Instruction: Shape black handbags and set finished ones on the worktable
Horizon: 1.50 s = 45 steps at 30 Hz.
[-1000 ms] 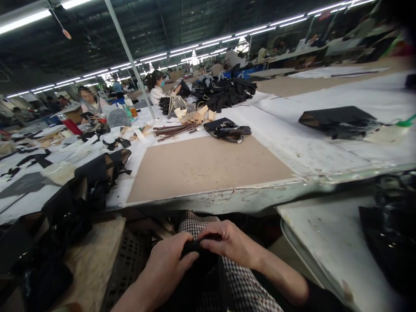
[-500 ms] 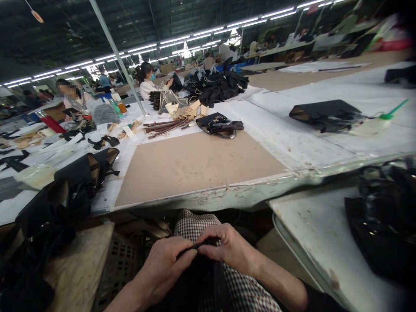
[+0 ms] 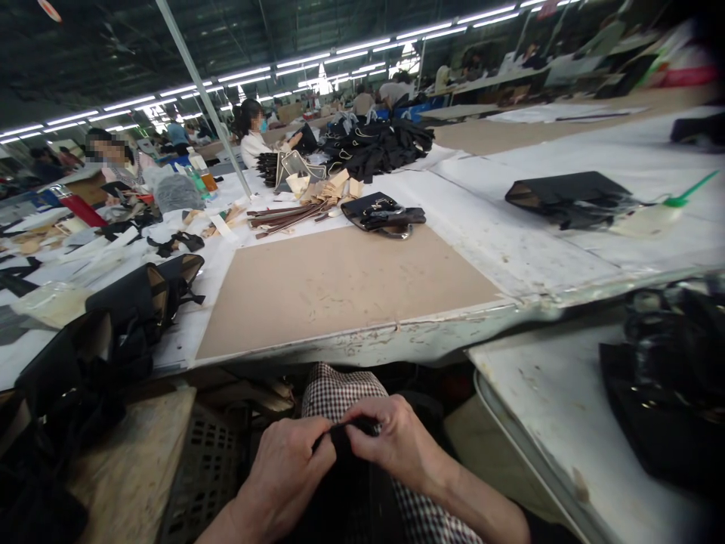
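Over my lap, which is covered with checked cloth (image 3: 345,389), lies what looks like a black bag (image 3: 340,483), too dark to make out fully. My left hand (image 3: 291,465) pinches its upper edge between thumb and fingers. A short way to the right along the same edge, my right hand (image 3: 396,438) is also closed in a pinch. Between the two hands a thin stretch of the edge shows. The bag's lower part blends into the dark of my clothes.
Ahead, a brown board (image 3: 340,287) lies on the white-covered table, with a black bag (image 3: 379,211) at its far edge. More black bags (image 3: 121,295) stand at left, another (image 3: 572,196) at right. A side table (image 3: 544,393) holds dark pieces. Co-workers (image 3: 252,136) sit beyond.
Both hands keep their pinch on the black bag's edge. They have drawn slightly apart, showing more edge between the thumbs. The view has tilted slightly.
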Motion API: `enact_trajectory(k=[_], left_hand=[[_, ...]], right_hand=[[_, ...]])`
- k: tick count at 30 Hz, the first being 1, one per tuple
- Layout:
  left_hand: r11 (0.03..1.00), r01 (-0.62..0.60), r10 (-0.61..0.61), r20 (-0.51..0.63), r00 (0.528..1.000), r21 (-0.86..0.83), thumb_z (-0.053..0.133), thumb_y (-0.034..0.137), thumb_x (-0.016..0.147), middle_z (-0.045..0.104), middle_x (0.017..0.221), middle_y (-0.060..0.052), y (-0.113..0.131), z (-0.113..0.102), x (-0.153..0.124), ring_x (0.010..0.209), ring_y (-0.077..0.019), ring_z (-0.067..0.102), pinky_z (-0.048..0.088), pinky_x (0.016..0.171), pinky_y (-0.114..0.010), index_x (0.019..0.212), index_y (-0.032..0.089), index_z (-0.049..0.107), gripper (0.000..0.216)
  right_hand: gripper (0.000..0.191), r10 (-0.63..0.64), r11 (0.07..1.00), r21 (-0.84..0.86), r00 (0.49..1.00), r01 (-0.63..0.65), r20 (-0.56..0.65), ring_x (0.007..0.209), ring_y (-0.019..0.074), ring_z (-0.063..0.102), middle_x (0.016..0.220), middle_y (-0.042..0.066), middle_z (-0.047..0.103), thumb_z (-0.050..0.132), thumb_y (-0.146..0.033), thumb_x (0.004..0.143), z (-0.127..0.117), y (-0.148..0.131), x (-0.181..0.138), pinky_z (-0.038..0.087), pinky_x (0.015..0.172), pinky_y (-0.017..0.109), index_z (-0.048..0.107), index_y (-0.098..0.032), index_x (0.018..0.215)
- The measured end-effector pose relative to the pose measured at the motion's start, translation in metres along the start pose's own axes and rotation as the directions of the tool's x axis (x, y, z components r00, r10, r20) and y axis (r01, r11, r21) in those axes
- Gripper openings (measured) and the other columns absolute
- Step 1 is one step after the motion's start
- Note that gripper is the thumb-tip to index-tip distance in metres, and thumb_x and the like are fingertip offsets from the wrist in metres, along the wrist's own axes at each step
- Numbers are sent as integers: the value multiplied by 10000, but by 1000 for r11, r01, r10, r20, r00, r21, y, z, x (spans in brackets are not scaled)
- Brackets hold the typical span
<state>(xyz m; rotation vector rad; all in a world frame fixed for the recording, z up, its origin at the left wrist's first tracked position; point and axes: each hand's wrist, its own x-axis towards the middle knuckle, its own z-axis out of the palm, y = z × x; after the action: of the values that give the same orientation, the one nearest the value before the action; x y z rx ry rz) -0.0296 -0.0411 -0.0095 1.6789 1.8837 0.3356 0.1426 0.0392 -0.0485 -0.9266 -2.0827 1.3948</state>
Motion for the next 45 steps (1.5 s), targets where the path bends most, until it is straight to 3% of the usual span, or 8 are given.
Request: enact_trajectory(k=[6,11,17,24,28,32,40,45], left_hand=[[960,-4,47,145,988,-281,453,238,912,743,851,-10,-4,-17,-3,799,-186,667,459,698,-230,959,188,773,327],[825,8,131,205,970,-566,516,89,792,719,1090,-7,2,-27,-17,979,-175,648,466,820,-231,1293,200,579,517],[944,-22,66,122,990,-328,566,145,825,700,931,6,16,-23,-30,862,-169,624,440,765,-233,1034,189,622,221],[990,-76,82,47,996,-120,564,259,915,742,977,-1,22,-15,-34,896,-196,676,432,755,-241,1068,228,650,178],[991,-114,109,82,991,65,464,338,999,761,942,-39,20,-11,-21,867,-238,705,421,721,-276,1020,236,680,240],[974,-156,136,128,982,164,447,348,998,732,828,-72,11,-12,5,775,-262,676,378,675,-297,942,199,691,291],[966,-179,221,237,946,-186,613,479,894,712,736,-18,15,-19,40,706,-201,614,373,597,-260,769,163,725,358],[876,-95,147,74,986,-473,432,612,968,768,949,-75,1,-45,29,852,-228,704,499,697,-274,994,162,706,528]], right_hand=[[278,63,987,138,987,-83,147,667,157,613,703,-30,710,584,-151,771,-12,3,3,421,602,249,820,-227,896],[544,78,863,460,954,-211,290,1071,246,658,1173,46,732,614,-154,769,-22,9,-7,506,879,347,604,-214,1310],[407,86,890,420,970,-177,226,1032,238,653,1124,58,718,641,-126,745,-24,-6,-23,518,860,362,600,-196,1144],[220,19,983,177,989,-45,149,886,198,645,916,-14,735,635,-144,814,-29,-25,-32,495,806,299,742,-224,988],[225,-52,987,158,990,31,131,837,185,651,872,-20,741,583,-164,861,-20,-17,-26,484,769,269,779,-214,959],[204,27,998,47,992,-33,123,797,184,631,814,-3,721,595,-186,843,-20,0,-5,462,716,259,779,-174,930],[226,26,993,89,859,-82,511,667,155,579,633,-71,659,880,-191,555,-42,1,36,439,656,241,773,-191,753],[232,62,959,224,901,-172,430,597,156,583,631,-20,669,826,-370,715,-70,4,21,458,616,270,758,-147,720]])
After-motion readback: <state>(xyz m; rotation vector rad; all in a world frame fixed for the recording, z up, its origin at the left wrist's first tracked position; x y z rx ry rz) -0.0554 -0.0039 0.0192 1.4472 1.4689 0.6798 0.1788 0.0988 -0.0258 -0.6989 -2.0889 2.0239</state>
